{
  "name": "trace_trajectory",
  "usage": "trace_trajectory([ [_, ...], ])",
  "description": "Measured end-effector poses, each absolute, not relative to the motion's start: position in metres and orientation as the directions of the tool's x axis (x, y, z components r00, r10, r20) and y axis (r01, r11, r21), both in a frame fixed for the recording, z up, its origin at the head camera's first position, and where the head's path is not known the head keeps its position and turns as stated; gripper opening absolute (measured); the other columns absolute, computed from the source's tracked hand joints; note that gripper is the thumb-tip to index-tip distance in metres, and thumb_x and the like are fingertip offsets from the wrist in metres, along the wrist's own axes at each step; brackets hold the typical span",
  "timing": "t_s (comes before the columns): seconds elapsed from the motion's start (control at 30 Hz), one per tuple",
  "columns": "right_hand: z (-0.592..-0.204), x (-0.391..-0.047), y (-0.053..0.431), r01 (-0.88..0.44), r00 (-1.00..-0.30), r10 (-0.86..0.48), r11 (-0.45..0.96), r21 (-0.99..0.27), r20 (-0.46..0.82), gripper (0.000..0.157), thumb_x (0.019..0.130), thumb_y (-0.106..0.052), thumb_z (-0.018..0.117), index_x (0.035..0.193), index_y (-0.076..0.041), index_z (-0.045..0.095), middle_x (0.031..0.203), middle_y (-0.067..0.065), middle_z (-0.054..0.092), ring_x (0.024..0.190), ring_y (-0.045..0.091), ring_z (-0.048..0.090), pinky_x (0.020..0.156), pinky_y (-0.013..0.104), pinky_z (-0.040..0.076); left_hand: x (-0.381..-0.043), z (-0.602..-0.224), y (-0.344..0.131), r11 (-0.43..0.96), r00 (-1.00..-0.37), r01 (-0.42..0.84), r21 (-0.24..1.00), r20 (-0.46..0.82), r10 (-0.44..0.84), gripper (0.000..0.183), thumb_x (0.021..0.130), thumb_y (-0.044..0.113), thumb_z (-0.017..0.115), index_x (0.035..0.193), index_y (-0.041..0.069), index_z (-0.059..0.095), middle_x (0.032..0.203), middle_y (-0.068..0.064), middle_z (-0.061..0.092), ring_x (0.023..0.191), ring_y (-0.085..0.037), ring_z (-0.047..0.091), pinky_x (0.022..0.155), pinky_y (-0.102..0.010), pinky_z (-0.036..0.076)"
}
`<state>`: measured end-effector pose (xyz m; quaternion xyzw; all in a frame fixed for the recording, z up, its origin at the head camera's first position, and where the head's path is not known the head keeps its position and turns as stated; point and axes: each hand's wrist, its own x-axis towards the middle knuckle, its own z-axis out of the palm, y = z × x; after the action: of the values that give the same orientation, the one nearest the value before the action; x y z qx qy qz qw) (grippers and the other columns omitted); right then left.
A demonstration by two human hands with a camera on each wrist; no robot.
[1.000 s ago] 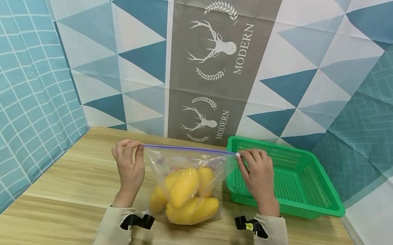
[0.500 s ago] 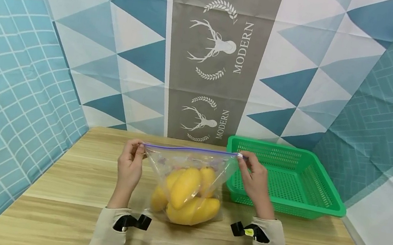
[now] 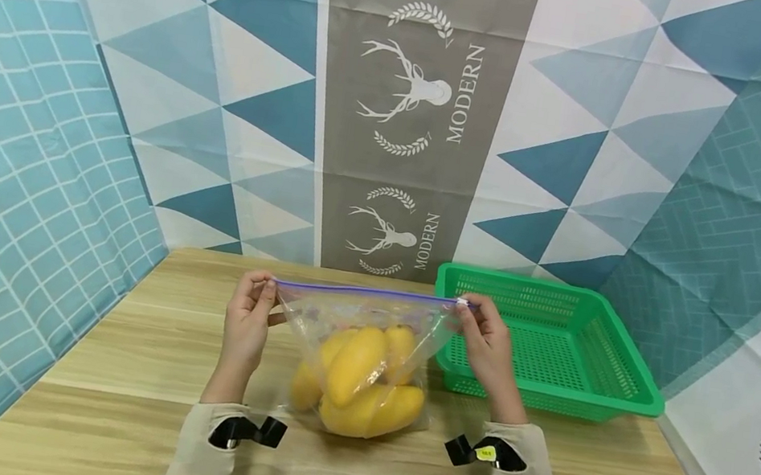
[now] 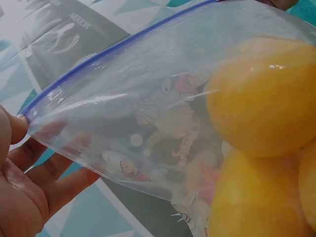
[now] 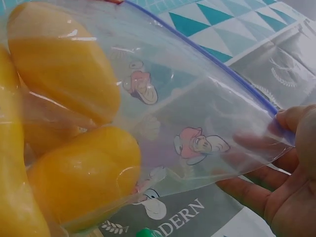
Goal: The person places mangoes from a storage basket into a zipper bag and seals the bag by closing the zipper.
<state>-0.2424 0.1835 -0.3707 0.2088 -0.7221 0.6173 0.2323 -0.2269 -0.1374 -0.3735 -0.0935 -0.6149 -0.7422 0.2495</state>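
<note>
A clear zip bag with a purple zip strip and printed cartoon figures stands on the table, stretched wide along its top. Several yellow mangoes fill its lower part. My left hand pinches the bag's top left corner between thumb and finger, the other fingers spread behind the plastic in the left wrist view. At the top right corner, my right hand pinches the zip end, where a small white slider sits. The zip strip runs straight between both hands.
A green perforated plastic basket stands on the right, just behind my right hand. The wooden table ends at a patterned backdrop at the back, with a blue tiled cloth on the left.
My left hand has shifted its hold at the corner, its fingers now closer to the zip. My right hand has moved slightly, staying at the right corner. The mangoes stay in place.
</note>
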Motion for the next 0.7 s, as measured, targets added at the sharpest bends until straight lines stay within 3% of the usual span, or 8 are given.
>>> trace_trajectory([
  [0.1,-0.371,-0.242,0.184,-0.563,-0.825,-0.021,0.114,-0.819,0.564,0.018,0.105,-0.002,0.048,0.115,0.011,0.055,0.101,0.027,0.062,0.088,0.004,0.066,0.075,0.027,0.057,-0.228,-0.372,-0.138,-0.203,-0.876,0.469,0.860,0.422,-0.233,0.020,0.106,0.010,0.045,0.111,-0.009,0.043,0.086,0.003,0.065,0.084,-0.009,0.069,0.065,-0.026,0.057],
  [0.33,-0.369,-0.239,0.188,-0.535,-0.844,-0.073,0.066,-0.842,0.531,0.022,0.106,-0.009,0.048,0.115,0.010,0.054,0.096,0.015,0.065,0.085,0.008,0.070,0.070,0.031,0.058,-0.226,-0.366,-0.141,-0.303,-0.898,0.441,0.845,0.417,-0.141,0.010,0.106,0.020,0.046,0.101,0.016,0.053,0.089,0.001,0.072,0.085,-0.013,0.073,0.065,-0.033,0.058],
  [0.5,-0.369,-0.238,0.190,-0.485,-0.872,-0.119,0.064,-0.872,0.475,0.027,0.106,-0.017,0.049,0.115,0.008,0.054,0.097,0.012,0.065,0.089,0.010,0.070,0.069,0.035,0.059,-0.225,-0.367,-0.147,-0.353,-0.913,0.400,0.846,0.400,-0.077,0.011,0.106,0.021,0.045,0.103,0.013,0.052,0.091,0.000,0.073,0.085,-0.015,0.073,0.063,-0.037,0.058],
  [0.7,-0.371,-0.242,0.190,-0.392,-0.911,-0.153,0.028,-0.919,0.384,0.031,0.106,-0.020,0.051,0.118,0.008,0.052,0.099,0.017,0.065,0.088,0.013,0.070,0.071,0.041,0.059,-0.229,-0.369,-0.154,-0.360,-0.938,0.326,0.874,0.346,-0.012,0.012,0.108,0.020,0.042,0.102,0.019,0.053,0.090,0.000,0.073,0.084,-0.016,0.072,0.064,-0.037,0.058],
])
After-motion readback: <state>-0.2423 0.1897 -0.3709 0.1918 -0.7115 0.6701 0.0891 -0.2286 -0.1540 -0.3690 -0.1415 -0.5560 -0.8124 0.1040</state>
